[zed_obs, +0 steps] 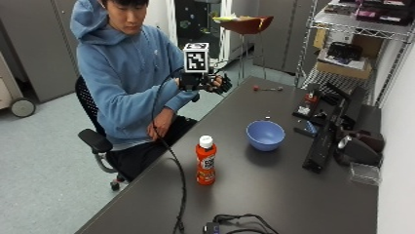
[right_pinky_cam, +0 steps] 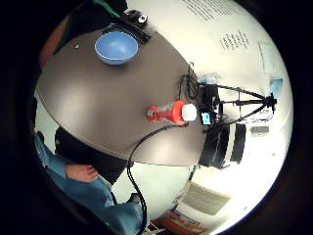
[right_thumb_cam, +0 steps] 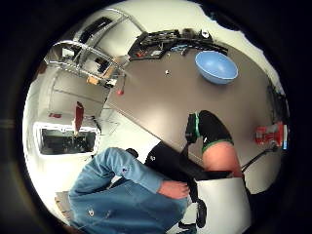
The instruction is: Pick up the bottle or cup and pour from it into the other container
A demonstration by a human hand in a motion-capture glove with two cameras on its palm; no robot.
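Note:
An orange bottle (zed_obs: 205,161) with a white cap stands upright near the table's near edge. A blue bowl (zed_obs: 265,135) sits past it toward the middle, about a hand's width away. My gloved right hand (zed_obs: 214,83) is raised in the air over the table's far left edge, well above and away from both, fingers relaxed and holding nothing. From the palm, the bottle (right_pinky_cam: 171,112) and the bowl (right_pinky_cam: 116,47) both show far below on the dark tabletop. They show again in the thumb side view as bowl (right_thumb_cam: 216,67) and bottle (right_thumb_cam: 269,134). The bare left hand (zed_obs: 158,130) rests at the person's lap.
A black cable (zed_obs: 174,170) runs from the hand across the table beside the bottle. Black equipment (zed_obs: 324,141) and a clear box (zed_obs: 365,173) line the right side. Small items (zed_obs: 266,88) lie at the far end. A wire shelf (zed_obs: 350,44) stands behind.

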